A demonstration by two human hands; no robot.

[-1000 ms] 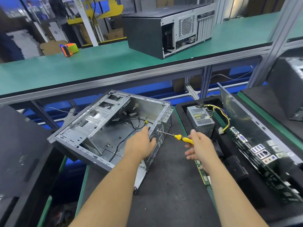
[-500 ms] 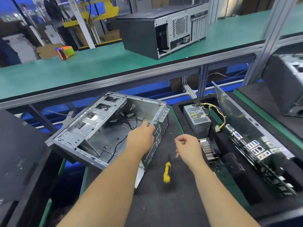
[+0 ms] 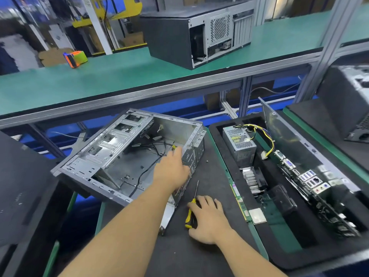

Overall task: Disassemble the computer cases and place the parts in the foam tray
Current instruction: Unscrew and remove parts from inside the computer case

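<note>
The open computer case (image 3: 127,154) is lying on its side on the dark work mat (image 3: 209,172), a little to the left of the middle, and its bare grey metal inside is showing, with empty drive bays and some loose black cables. The left hand (image 3: 171,170) is resting on the right edge of the case with the fingers loosely straight, not gripping anything. The right hand (image 3: 207,218) is lying flat on the mat with spread fingers, and its fingertips are touching the yellow handle of the screwdriver (image 3: 190,210), which is lying just beside the case; I cannot tell if the thumb is holding it. A small screw (image 3: 207,161) is lying on the mat near the case. To the right the foam tray (image 3: 219,128) is holding the power supply (image 3: 239,142) with coloured wires, a heatsink (image 3: 251,179), a motherboard (image 3: 311,186) standing on its edge, and a memory stick (image 3: 238,200) along the near wall. On the green shelf (image 3: 99,80) behind, a second computer case (image 3: 197,37) and a tape dispenser (image 3: 74,57) are standing. Half a second ago the right hand was raised and curled above the fallen screwdriver; now it is down on the mat at the handle, and the left hand is reaching a bit further over the case edge.
</note>
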